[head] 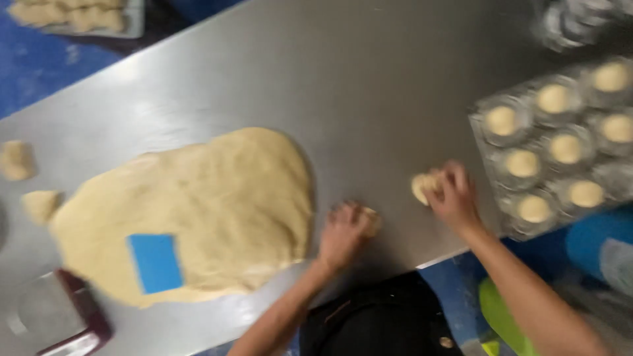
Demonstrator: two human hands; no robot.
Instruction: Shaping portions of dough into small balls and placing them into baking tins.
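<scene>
Dough pieces (423, 186) under right hand (455, 198), left hand (344, 232)

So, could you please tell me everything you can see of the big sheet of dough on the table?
The dough sheet is pale yellow, soft-looking and rolled flat into an uneven oval. It lies on the steel table, left of both hands. A blue rectangular scraper rests on its near part. Neither hand touches it; the left hand is closest.
</scene>
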